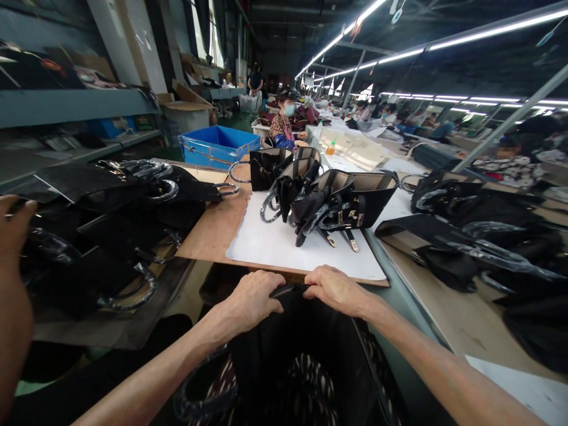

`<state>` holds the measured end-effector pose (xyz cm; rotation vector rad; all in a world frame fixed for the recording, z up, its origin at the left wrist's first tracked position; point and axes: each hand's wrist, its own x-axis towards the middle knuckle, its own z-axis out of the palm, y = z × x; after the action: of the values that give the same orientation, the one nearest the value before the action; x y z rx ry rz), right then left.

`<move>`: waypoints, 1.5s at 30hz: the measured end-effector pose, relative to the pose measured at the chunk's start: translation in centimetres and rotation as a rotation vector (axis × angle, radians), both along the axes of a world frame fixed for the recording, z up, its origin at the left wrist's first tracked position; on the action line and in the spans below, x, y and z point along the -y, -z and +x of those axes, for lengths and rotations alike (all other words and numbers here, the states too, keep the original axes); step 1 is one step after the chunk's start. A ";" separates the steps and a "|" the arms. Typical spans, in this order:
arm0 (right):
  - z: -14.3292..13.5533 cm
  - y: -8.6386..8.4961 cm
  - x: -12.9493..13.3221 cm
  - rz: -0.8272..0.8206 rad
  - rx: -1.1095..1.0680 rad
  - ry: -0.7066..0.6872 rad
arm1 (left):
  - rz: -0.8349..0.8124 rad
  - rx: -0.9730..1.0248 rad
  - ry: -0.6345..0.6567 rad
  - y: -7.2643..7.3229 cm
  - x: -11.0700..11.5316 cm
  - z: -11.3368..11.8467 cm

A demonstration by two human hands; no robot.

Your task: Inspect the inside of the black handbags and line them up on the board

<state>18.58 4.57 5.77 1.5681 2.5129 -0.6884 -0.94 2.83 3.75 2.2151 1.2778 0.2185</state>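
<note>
A black handbag (302, 331) rests low in front of me, its dark opening facing up. My left hand (252, 299) pinches the bag's far rim, thumb and fingers closed on the edge. A short way to the right, my right hand (335, 290) grips the same rim. One plastic-wrapped handle (206, 399) hangs at the bag's left side. Just beyond my hands, on a white sheet (261, 242), stand several black handbags (341, 204) with beige insides, wrapped handles and metal-tipped straps.
More black bags (110, 207) are piled at the left, where another person's hand (13, 236) reaches in. Further bags (470, 236) lie on the right-hand table. Past the worktable are a blue bin (219, 145) and a seated masked person (286, 121).
</note>
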 end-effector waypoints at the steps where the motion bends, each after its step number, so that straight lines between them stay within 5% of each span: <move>1: 0.0 -0.1 0.1 0.003 -0.009 -0.001 | -0.004 0.024 0.023 0.2 -0.4 0.1; 8: 0.2 0.2 0.0 -0.054 -0.057 0.004 | 0.009 0.108 0.113 1.5 -1.5 1.0; 17: 0.0 0.8 -0.4 -0.048 -0.074 -0.040 | 0.103 0.050 0.077 2.3 -1.8 2.2; 25: -0.1 0.9 -0.6 -0.068 -0.071 -0.030 | -0.115 0.232 -0.079 3.4 -2.6 2.3; 40: -1.6 1.4 -0.3 0.040 0.035 -0.117 | -0.180 0.301 -0.099 4.1 -3.0 2.4; 45: -1.7 1.9 -0.8 -0.046 -0.058 -0.095 | -0.192 0.169 -0.056 2.7 -2.2 0.8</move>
<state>16.90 5.40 3.83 1.4241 2.5737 -0.7841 -0.11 5.05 1.05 1.9578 1.2155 0.2860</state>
